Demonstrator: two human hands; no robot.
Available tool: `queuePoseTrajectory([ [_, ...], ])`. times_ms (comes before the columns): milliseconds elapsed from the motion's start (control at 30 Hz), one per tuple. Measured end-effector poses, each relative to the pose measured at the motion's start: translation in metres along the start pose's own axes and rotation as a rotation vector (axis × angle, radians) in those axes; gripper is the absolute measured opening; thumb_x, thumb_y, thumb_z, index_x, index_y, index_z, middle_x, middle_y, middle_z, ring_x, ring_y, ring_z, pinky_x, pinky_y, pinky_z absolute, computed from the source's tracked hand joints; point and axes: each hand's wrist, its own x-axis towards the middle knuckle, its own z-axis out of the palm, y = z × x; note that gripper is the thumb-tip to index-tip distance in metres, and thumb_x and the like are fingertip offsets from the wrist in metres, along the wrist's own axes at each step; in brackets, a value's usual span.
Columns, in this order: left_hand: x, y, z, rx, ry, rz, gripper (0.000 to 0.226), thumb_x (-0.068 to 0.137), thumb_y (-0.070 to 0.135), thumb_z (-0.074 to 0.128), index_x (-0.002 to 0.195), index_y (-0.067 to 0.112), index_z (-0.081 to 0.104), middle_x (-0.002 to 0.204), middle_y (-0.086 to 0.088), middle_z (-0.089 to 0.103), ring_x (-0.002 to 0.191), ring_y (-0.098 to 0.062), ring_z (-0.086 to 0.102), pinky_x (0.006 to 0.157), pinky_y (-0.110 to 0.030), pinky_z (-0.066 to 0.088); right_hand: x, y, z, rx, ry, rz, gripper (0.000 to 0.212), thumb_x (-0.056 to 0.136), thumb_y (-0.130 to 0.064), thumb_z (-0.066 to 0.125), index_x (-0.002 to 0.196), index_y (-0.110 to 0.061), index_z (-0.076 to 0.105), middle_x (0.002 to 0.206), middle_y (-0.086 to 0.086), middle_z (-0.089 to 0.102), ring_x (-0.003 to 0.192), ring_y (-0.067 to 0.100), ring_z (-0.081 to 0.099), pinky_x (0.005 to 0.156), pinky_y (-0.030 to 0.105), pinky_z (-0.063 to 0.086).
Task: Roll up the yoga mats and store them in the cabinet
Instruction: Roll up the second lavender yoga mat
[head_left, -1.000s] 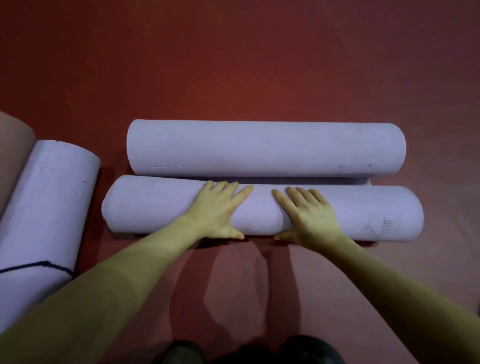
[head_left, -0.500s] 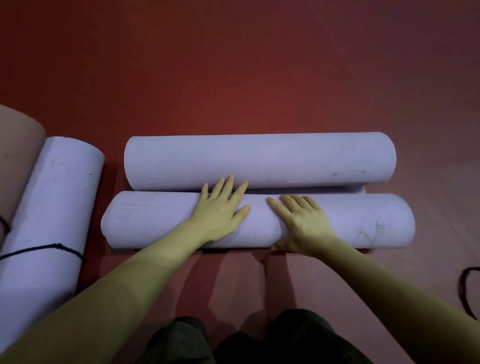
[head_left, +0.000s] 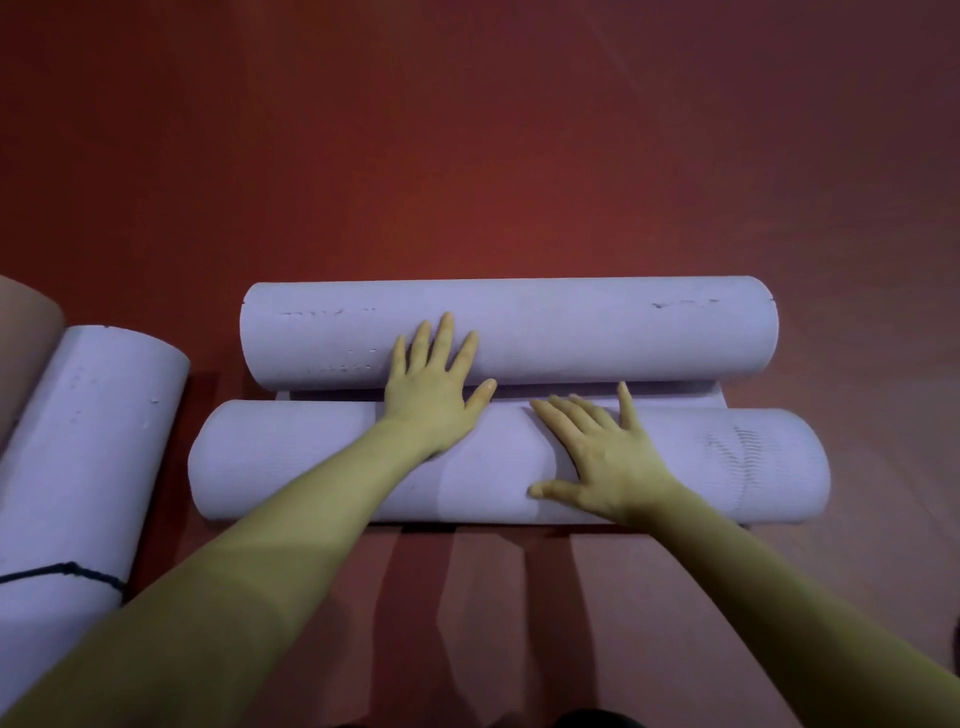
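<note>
Two rolled lavender yoga mats lie side by side across the red floor (head_left: 493, 156), long sides touching or nearly so. The near roll (head_left: 291, 462) sits closest to the person; the far roll (head_left: 597, 332) lies just behind it, with a thin flat strip of mat (head_left: 675, 397) showing in the seam between them, which may be a loose edge of the far roll, though the shadow there makes it hard to say.

The left hand (head_left: 431, 387) has moved forward since half a second ago: then its fingertips only reached the seam, now its straight, spread fingers (head_left: 444, 332) lie flat on the far roll while the palm bridges the seam. It grips nothing. The right hand (head_left: 602, 457) stays on top of the near roll, fingers extended and fanned wider than before, thumb out toward the near side, pressing flat with nothing clasped.

At the left edge, a third rolled mat (head_left: 78, 441) lies at an angle, well apart from the pair, bound by a black cord (head_left: 67, 571). It sits lower in view than earlier, and a brownish roll (head_left: 21, 353) lies beside it.
</note>
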Motion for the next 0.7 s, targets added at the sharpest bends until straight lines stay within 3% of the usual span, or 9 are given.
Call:
queuePoseTrajectory([
  [100, 0.002, 0.002, 0.003, -0.016, 0.040, -0.027, 0.063, 0.099, 0.053, 0.022, 0.154, 0.028, 0.003, 0.160, -0.003, -0.011, 0.147, -0.028, -0.006, 0.117, -0.049, -0.002, 0.005, 0.001, 0.003, -0.004, 0.066, 0.067, 0.076, 0.087, -0.075, 0.018, 0.136, -0.027, 0.049, 0.130, 0.020, 0.056, 0.116, 0.036, 0.056, 0.107, 0.063, 0.023],
  [233, 0.008, 0.001, 0.006, -0.051, 0.057, -0.038, 0.063, 0.099, 0.053, 0.022, 0.153, 0.030, 0.000, 0.160, 0.000, -0.013, 0.147, -0.025, -0.008, 0.115, -0.052, 0.000, 0.007, -0.006, 0.010, 0.018, 0.147, 0.241, 0.068, 0.096, -0.064, 0.015, 0.134, -0.025, 0.055, 0.122, 0.017, 0.059, 0.114, 0.037, 0.055, 0.107, 0.059, 0.020],
  [367, 0.024, -0.005, 0.006, -0.064, 0.064, -0.036, 0.067, 0.097, 0.055, 0.027, 0.153, 0.030, -0.001, 0.160, -0.001, -0.012, 0.147, -0.026, -0.009, 0.116, -0.051, 0.001, 0.019, -0.005, 0.009, 0.043, 0.079, 0.277, 0.066, 0.097, -0.060, 0.010, 0.140, -0.027, 0.047, 0.138, 0.015, 0.052, 0.128, 0.038, 0.046, 0.109, 0.054, 0.013],
  [500, 0.046, -0.012, 0.001, -0.097, 0.058, -0.028, 0.066, 0.097, 0.054, 0.029, 0.153, 0.029, 0.003, 0.161, -0.002, -0.007, 0.147, -0.026, -0.007, 0.118, -0.048, 0.001, 0.046, 0.010, 0.001, 0.044, -0.017, 0.315, 0.078, 0.086, -0.065, 0.001, 0.149, -0.030, 0.028, 0.157, 0.004, 0.026, 0.143, 0.027, 0.024, 0.115, 0.050, 0.005],
  [600, 0.043, -0.009, -0.002, -0.053, 0.083, -0.004, 0.064, 0.097, 0.053, 0.020, 0.153, 0.021, 0.015, 0.161, -0.006, 0.002, 0.148, -0.025, 0.001, 0.116, -0.046, 0.001, 0.062, 0.019, 0.002, 0.040, -0.046, 0.327, 0.085, 0.079, -0.066, -0.008, 0.152, -0.029, 0.017, 0.160, -0.004, 0.012, 0.146, 0.020, 0.013, 0.116, 0.050, 0.003],
  [700, 0.016, 0.007, 0.010, -0.035, 0.143, 0.040, 0.074, 0.087, 0.050, 0.011, 0.142, 0.013, 0.044, 0.152, -0.008, 0.035, 0.139, -0.028, 0.033, 0.112, -0.051, 0.022, 0.069, 0.024, 0.002, 0.067, -0.064, 0.338, 0.088, 0.077, -0.067, -0.010, 0.153, -0.028, 0.012, 0.161, -0.008, 0.005, 0.147, 0.016, 0.008, 0.116, 0.050, 0.000],
])
